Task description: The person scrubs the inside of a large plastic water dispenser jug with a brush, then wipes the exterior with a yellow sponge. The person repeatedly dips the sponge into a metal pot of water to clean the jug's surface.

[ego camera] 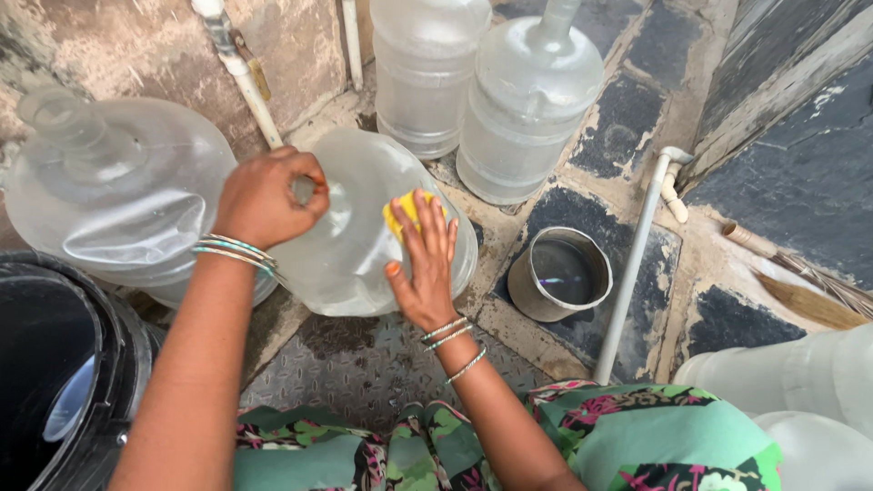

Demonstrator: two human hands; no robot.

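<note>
Left hand [268, 198] closed around tilted jug's [364, 245] neck; right hand [423, 264] flat, pressing yellow sponge [405, 211] against its side, floor's middle.

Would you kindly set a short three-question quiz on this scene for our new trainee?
1. True or false: the right hand presses a yellow sponge against the tilted clear jug.
2. What does the left hand grip? A) the jug's neck B) the metal pot C) the broom
3. Fill in: two more clear jugs stand upright against the ____.

Key: 1 true; 2 A; 3 wall.
</note>
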